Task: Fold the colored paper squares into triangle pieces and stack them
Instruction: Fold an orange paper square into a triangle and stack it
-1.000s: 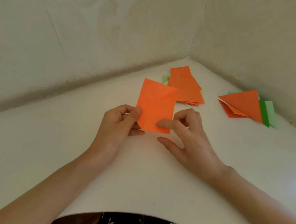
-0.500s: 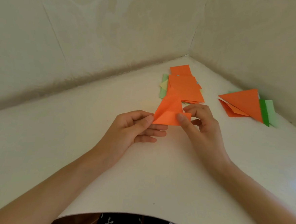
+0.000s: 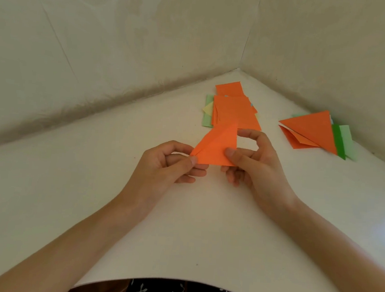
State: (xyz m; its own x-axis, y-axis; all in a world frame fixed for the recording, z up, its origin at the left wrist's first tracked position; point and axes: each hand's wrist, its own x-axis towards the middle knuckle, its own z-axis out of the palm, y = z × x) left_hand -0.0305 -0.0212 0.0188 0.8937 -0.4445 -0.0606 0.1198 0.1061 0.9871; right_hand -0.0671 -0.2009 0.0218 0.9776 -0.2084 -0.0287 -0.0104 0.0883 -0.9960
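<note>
Just in front of the square pile, both hands, left and right, pinch the half-folded orange paper, which looks light and floppy, best held at its corners.

Single head-worn wide-angle view, looking forward and down, close over hands, across white tabletop toward wall corner.

No readable text, label or number anywhere — papers, table and walls all unmarked.
</note>
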